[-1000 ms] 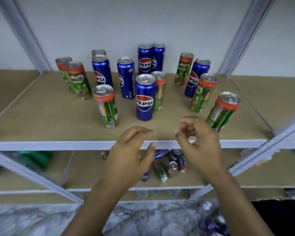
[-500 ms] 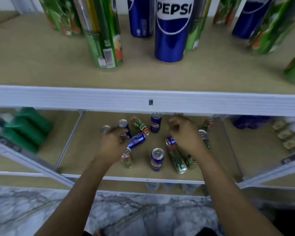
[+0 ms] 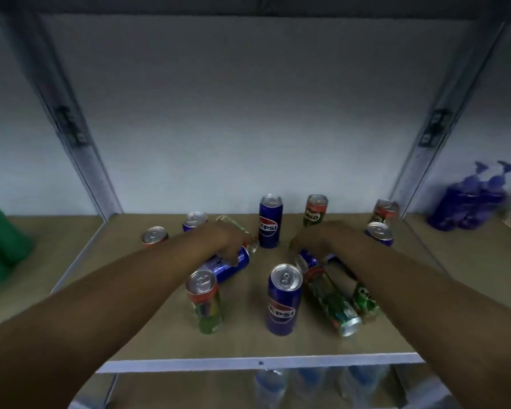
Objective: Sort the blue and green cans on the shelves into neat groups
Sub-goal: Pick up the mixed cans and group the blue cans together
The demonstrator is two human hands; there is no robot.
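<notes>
From the head view we see blue and green cans mixed on the tan shelf (image 3: 396, 335), some upright, some toppled. Our left hand (image 3: 227, 243) curls over a blue Pepsi can lying on its side (image 3: 233, 265), fingers wrapped on its barrel. Our right hand (image 3: 316, 240) reaches down onto another fallen blue can (image 3: 309, 261); we cannot tell whether it grips. 1 upright blue can (image 3: 283, 302) stands in front, beside 2 toppled green cans (image 3: 334, 302).
</notes>
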